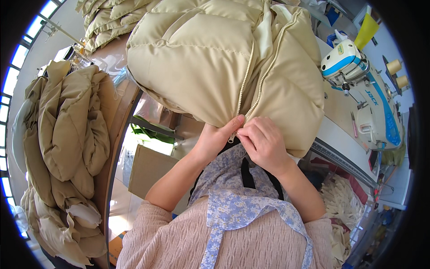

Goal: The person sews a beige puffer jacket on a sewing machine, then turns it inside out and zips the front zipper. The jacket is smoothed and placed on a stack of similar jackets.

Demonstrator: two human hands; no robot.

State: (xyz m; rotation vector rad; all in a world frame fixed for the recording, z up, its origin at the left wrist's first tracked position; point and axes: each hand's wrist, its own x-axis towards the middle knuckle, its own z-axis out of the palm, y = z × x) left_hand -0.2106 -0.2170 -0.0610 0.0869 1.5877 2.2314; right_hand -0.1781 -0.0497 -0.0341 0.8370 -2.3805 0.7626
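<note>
Bright workshop windows point(13, 85) run down the far left, and next to them a big heap of tan fabric pieces point(69, 125) is piled on a brown bench point(117, 92). Moving right, there's a cardboard box point(150, 168) below bench height, with more quilted beige pieces point(112, 20) up top. Dead centre, right in front of the person, sits a fat beige puffer jacket point(192, 67), its zipper point(244, 89) parted in a narrow V that closes up near the hands. Left hand point(219, 136) has its thumb pressed over the zipper's lower end, pinching it, with the zipper pull point(231, 139) dangling just below. Right hand point(265, 140) is right beside it, fingers point(256, 127) curled, thumb and index pinched together at the same spot; can't tell exactly what's between those tips. Further right there's a white-and-blue sewing machine point(376, 101) on a white bench point(337, 107), then cream thread cones point(394, 67) at the edge.
</note>
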